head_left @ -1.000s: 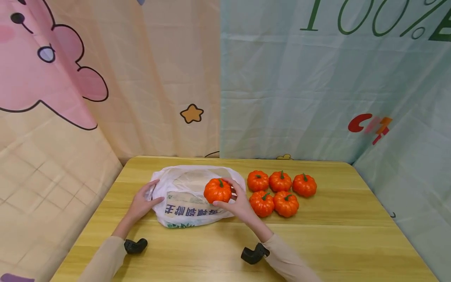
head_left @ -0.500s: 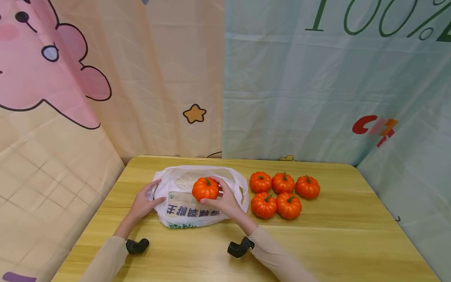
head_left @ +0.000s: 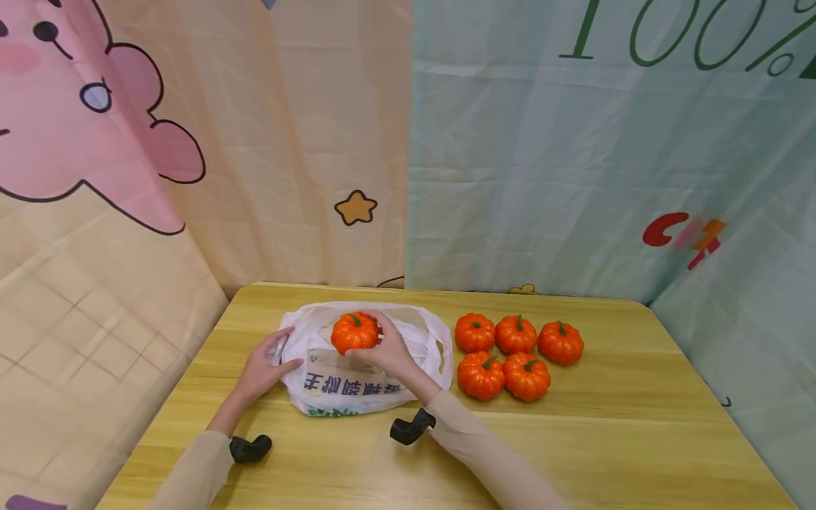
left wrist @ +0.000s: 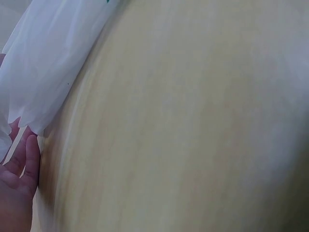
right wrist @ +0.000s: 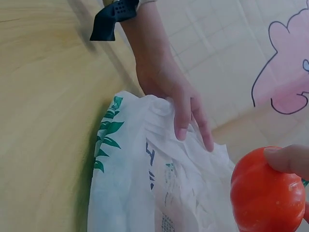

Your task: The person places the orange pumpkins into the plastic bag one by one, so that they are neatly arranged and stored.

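Note:
A small orange pumpkin (head_left: 354, 333) with a green stem is in my right hand (head_left: 390, 352), gripped from its right side above the bag. In the right wrist view the same pumpkin (right wrist: 267, 193) has a thumb across its top. Below it lies a white plastic bag (head_left: 357, 405) with dark lettering and green leaf prints. My left hand (head_left: 261, 368) holds the bag's left edge, thumb and a finger spread along it. Plastic hides some of that hand's fingertips in the left wrist view. What lies inside the bag cannot be made out.
Several more pumpkins (head_left: 527, 377) sit in two rows to the right of the bag. All rest on a wooden table (head_left: 605, 439). Printed curtains (head_left: 306, 142) hang behind it and at both sides. A black device (head_left: 413, 426) is on each wrist.
The right hand has carried the pumpkin leftward and slightly farther back over the bag. The left hand stays at the bag's edge. The head view has shifted a little.

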### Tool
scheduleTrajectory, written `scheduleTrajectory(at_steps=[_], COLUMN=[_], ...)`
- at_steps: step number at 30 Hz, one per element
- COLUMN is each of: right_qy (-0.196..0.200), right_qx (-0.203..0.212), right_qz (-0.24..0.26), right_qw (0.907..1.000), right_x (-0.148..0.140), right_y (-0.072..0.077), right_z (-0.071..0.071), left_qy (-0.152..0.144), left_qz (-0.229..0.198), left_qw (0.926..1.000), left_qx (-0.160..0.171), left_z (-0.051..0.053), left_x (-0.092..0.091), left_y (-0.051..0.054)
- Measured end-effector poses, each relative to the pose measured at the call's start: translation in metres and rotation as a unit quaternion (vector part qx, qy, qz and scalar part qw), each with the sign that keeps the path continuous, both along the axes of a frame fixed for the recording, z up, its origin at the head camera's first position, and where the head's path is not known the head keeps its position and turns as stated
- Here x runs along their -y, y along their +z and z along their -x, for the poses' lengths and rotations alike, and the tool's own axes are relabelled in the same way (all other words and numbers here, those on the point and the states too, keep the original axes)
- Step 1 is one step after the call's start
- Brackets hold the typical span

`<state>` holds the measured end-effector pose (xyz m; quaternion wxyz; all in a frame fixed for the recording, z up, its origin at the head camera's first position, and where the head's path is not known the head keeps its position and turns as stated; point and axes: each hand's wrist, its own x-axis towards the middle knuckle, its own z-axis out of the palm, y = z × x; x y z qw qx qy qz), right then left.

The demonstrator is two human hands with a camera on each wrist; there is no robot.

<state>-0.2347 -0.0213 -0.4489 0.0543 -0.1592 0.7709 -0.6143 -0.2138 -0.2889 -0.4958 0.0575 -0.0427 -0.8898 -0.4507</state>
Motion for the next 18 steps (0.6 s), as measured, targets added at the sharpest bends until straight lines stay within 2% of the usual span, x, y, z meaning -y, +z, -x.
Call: scheduleTrajectory(at_steps=[11,18], right_qy=[-0.011,-0.004], right_qx=[0.002,0.005], right_qz=[-0.019,-0.031], right_qw=[0.9998,0.9995], right_x=[0.023,0.036], right_y=[-0.006,-0.017], right_z=[0.017,0.026], left_qy=[0.000,0.000], left_qz=[-0.002,0.001], left_qw=[1.0000,1.0000], left_qx=[0.006,0.003], left_z=[0.001,0.002], left_x=[0.000,0.001], left_y=[-0.003,-0.004])
